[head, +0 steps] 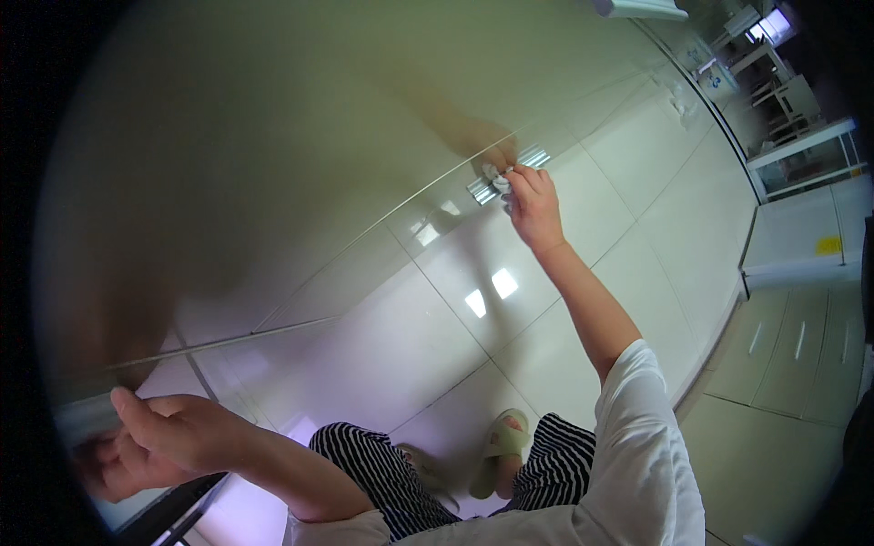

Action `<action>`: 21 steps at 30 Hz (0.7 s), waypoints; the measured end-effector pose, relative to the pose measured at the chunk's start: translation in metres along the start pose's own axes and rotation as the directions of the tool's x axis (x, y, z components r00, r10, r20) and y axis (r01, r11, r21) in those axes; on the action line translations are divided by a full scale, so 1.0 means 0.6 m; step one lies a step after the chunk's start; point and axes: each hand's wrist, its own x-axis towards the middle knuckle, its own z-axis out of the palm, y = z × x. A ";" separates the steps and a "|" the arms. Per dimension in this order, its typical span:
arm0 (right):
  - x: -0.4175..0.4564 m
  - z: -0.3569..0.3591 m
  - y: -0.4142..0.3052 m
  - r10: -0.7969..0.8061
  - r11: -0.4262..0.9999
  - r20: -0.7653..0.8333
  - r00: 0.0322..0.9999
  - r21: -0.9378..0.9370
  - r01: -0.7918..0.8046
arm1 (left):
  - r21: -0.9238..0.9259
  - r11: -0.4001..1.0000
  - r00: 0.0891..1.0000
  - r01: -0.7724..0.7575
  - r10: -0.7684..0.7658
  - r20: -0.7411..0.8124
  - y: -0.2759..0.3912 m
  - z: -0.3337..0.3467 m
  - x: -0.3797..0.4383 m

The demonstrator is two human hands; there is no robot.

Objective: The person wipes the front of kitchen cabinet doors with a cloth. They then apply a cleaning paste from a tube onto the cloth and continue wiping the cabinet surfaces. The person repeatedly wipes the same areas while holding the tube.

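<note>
In front of me stands a large glossy panel (287, 170), like a cabinet or appliance door, that mirrors my arm. My right hand (536, 205) reaches out to a short, ridged silver metal handle (483, 192) beside the panel's long seam. Pinched in its fingers is a crumpled white cloth or tissue (502, 183), pressed against the middle of the handle. At the lower left, my left hand (164, 437) is by the panel's lower edge, thumb raised and fingers curled. Its fingertips fall in shadow, so whether they grip the edge is unclear.
Glossy pale floor tiles (410, 300) spread below, with my slippered foot (505, 450) on them. Drawers with slim handles (797, 341) line the right side. A glass-sided case with a white frame (806, 160) and a white bucket (717, 78) stand at the upper right.
</note>
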 end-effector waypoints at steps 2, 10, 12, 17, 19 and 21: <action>-0.004 0.002 -0.047 -0.119 0.991 0.114 0.986 0.072 0.111 | -0.080 0.983 0.987 0.163 -0.164 0.002 -0.012 -0.009 -0.004; 0.006 0.000 0.017 -0.082 0.997 0.006 0.997 -0.005 0.082 | 0.136 0.989 0.998 0.067 -0.068 0.008 0.007 -0.006 0.000; -0.005 -0.005 -0.048 -0.170 0.982 0.059 0.984 0.094 0.164 | 0.355 0.933 0.996 -0.059 0.031 0.083 0.000 -0.011 0.005; 0.027 -0.032 0.105 0.068 0.987 -0.058 0.996 -0.145 -0.075 | 0.521 0.750 0.913 -0.407 0.330 0.238 -0.016 -0.028 0.028; 0.005 -0.013 0.060 -0.022 0.999 -0.080 0.997 -0.050 0.018 | 0.383 0.875 0.954 -0.297 0.258 0.151 -0.008 -0.027 0.019; 0.023 -0.015 0.025 -0.090 0.996 -0.045 0.995 -0.014 0.089 | 0.381 0.878 0.957 -0.289 0.263 0.120 -0.004 -0.028 0.018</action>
